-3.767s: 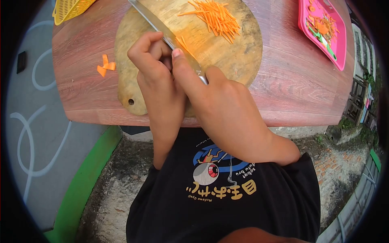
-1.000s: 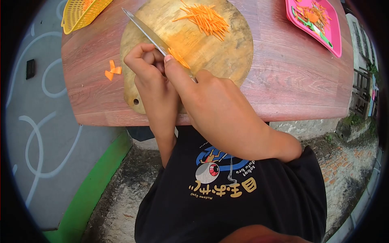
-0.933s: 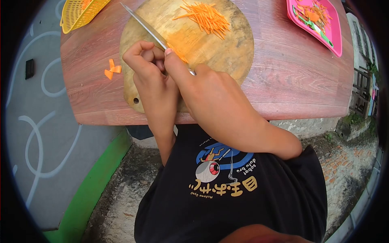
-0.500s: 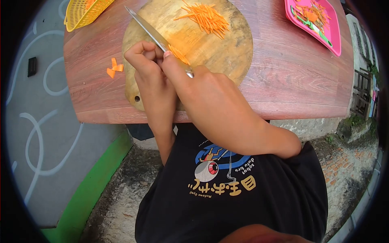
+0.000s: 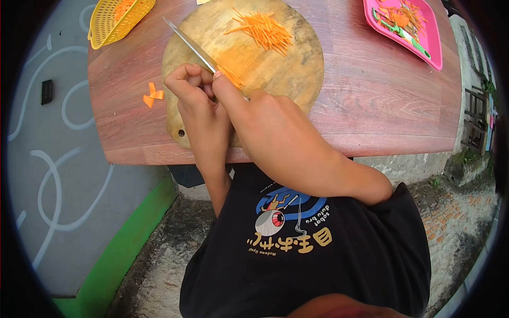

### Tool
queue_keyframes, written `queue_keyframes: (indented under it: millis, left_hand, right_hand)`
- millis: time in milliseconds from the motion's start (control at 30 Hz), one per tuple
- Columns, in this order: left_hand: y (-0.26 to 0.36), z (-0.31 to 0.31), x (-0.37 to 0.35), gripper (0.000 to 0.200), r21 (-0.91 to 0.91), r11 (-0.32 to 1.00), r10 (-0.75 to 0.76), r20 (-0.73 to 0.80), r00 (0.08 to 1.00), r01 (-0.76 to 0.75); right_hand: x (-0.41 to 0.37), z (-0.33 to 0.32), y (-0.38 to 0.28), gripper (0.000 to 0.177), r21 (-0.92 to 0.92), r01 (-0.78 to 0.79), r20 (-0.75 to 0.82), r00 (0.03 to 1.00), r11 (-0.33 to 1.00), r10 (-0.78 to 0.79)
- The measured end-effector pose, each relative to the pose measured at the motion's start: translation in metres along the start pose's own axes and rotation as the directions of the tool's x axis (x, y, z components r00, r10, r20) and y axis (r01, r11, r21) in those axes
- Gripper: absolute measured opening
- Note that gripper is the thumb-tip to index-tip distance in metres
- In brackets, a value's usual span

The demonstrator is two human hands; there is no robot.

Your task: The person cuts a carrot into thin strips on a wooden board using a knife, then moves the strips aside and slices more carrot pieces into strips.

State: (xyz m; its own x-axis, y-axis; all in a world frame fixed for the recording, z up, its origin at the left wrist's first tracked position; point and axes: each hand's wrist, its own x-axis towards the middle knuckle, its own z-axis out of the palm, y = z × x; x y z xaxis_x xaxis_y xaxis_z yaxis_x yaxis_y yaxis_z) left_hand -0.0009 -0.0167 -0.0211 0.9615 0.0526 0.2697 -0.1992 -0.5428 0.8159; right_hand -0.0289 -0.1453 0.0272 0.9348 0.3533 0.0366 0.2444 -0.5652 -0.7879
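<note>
My right hand point(image 5: 270, 116) is wrapped round the handle of a kitchen knife point(image 5: 191, 44), its blade pointing to the far left over the round wooden cutting board point(image 5: 305, 58). Close against the blade, my left hand point(image 5: 197, 100) has its fingers curled inward; whatever they pinch is hidden behind them. A few thin carrot strips point(image 5: 231, 77) lie beside the blade, near my right thumb. Farther back on the board rests a loose pile of carrot matchsticks point(image 5: 265, 33).
Flat carrot pieces point(image 5: 152, 95) lie on the wooden table point(image 5: 382, 106), left of the board. A yellow basket point(image 5: 108, 29) with shredded carrot stands at the back left. At the back right, a pink tray point(image 5: 436, 47) holds carrot peelings and a green-and-white peeler point(image 5: 405, 35).
The blade has turned so that less of its flat side shows. Both hands stay nearly in place, while the whole view has shifted slightly.
</note>
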Motion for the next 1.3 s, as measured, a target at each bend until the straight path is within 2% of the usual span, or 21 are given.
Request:
queue_keyframes:
  millis: [67, 200, 267, 300, 400, 467, 600, 667, 700, 767, 900, 967, 1000, 1033, 1067, 1100, 1133, 1200, 1233, 1267, 1300]
  left_hand:
    - [0.002, 0.001, 0.0, 0.038, -0.117, 0.984, -0.134, 0.011, 0.991, 0.134]
    - [0.004, 0.0, 0.001, 0.038, -0.066, 0.985, -0.158, -0.007, 0.987, 0.157]
    - [-0.001, 0.0, -0.002, 0.037, -0.021, 0.995, -0.099, -0.009, 0.995, 0.099]
    - [-0.001, 0.0, -0.004, 0.037, -0.029, 0.994, -0.109, -0.036, 0.993, 0.108]
    - [0.002, 0.003, -0.005, 0.035, -0.029, 0.995, -0.093, -0.054, 0.994, 0.092]
    - [0.002, 0.004, -0.008, 0.034, 0.01, 0.998, -0.054, -0.046, 0.997, 0.055]
    - [0.006, 0.006, -0.003, 0.034, 0.053, 0.998, -0.033, -0.052, 0.998, 0.036]
    - [0.006, 0.011, 0.001, 0.036, 0.036, 0.998, 0.057, 0.004, 0.998, -0.057]
    - [0.009, 0.012, 0.003, 0.036, 0.036, 0.998, 0.056, -0.015, 0.998, -0.055]
    - [0.019, 0.011, 0.008, 0.033, -0.133, 0.991, -0.002, 0.122, 0.993, 0.019]
    - [0.019, 0.002, -0.003, 0.028, -0.203, 0.978, -0.037, 0.031, 0.999, 0.043]
    - [0.016, -0.004, -0.015, 0.023, -0.198, 0.979, -0.074, -0.153, 0.985, 0.043]
    - [0.011, -0.008, -0.023, 0.021, -0.194, 0.98, -0.074, -0.225, 0.972, 0.03]
    - [0.009, -0.012, -0.031, 0.021, -0.189, 0.982, -0.075, -0.244, 0.967, 0.029]
    - [0.008, -0.015, -0.039, 0.02, -0.194, 0.981, -0.047, -0.349, 0.936, -0.023]
    - [0.008, -0.017, -0.044, 0.018, -0.194, 0.978, -0.019, -0.447, 0.894, -0.076]
    - [0.011, -0.017, -0.046, 0.018, -0.188, 0.979, -0.017, -0.458, 0.889, -0.078]
    - [0.019, -0.02, -0.048, 0.015, -0.211, 0.935, 0.123, -0.559, 0.82, -0.285]
    - [0.022, -0.021, -0.045, 0.015, -0.204, 0.936, 0.126, -0.565, 0.815, -0.286]
    - [0.024, -0.022, -0.038, 0.013, -0.093, 0.948, 0.221, -0.491, 0.843, -0.303]
    - [0.03, -0.025, -0.033, 0.011, 0.016, 0.945, 0.305, -0.401, 0.864, -0.326]
  right_hand:
    - [-0.004, -0.001, -0.001, 0.045, -0.042, -0.029, 0.001, 1.0, 0.999, 0.029]
    - [0.002, -0.004, 0.011, 0.041, -0.062, -0.013, -0.016, 1.0, 0.998, 0.012]
    - [0.007, -0.011, 0.019, 0.04, -0.127, 0.031, -0.028, 0.999, 0.991, -0.035]
    - [0.009, -0.016, 0.022, 0.04, -0.139, 0.052, -0.008, 0.999, 0.989, -0.054]
    - [0.01, -0.041, 0.024, 0.03, -0.14, 0.085, -0.076, 0.992, 0.986, -0.096]
    - [0.006, -0.061, 0.018, 0.027, -0.078, 0.036, -0.075, 0.996, 0.996, -0.042]
    - [0.003, -0.078, 0.024, 0.027, -0.014, 0.099, -0.057, 0.993, 0.995, -0.1]
    - [0.004, -0.087, 0.024, 0.031, 0.021, 0.014, 0.031, 0.999, 1.0, -0.015]
    - [0.005, -0.09, 0.027, 0.031, 0.013, 0.029, 0.04, 0.999, 0.999, -0.03]
    - [0.007, -0.092, 0.038, 0.03, 0.002, 0.122, 0.056, 0.991, 0.993, -0.122]
    - [0.007, -0.099, 0.058, 0.032, -0.049, 0.257, 0.143, 0.958, 0.965, -0.248]
    - [0.009, -0.099, 0.074, 0.035, -0.045, 0.481, 0.111, 0.873, 0.875, -0.474]
    - [0.01, -0.103, 0.075, 0.035, -0.041, 0.499, 0.121, 0.863, 0.866, -0.491]
    - [0.008, -0.107, 0.076, 0.039, -0.118, 0.472, 0.197, 0.873, 0.874, -0.445]
    - [0.007, -0.11, 0.077, 0.043, -0.197, 0.446, 0.266, 0.882, 0.873, -0.39]
    - [0.009, -0.111, 0.081, 0.043, -0.194, 0.459, 0.272, 0.874, 0.867, -0.402]
    - [0.009, -0.111, 0.087, 0.047, -0.264, 0.493, 0.3, 0.859, 0.829, -0.415]
    - [0.007, -0.109, 0.096, 0.052, -0.328, 0.53, 0.329, 0.84, 0.782, -0.431]
    - [0.006, -0.108, 0.098, 0.054, -0.377, 0.579, 0.342, 0.812, 0.722, -0.473]
    - [0.005, -0.106, 0.101, 0.057, -0.424, 0.624, 0.355, 0.782, 0.657, -0.513]
    - [0.003, -0.104, 0.104, 0.057, -0.42, 0.629, 0.354, 0.777, 0.654, -0.521]
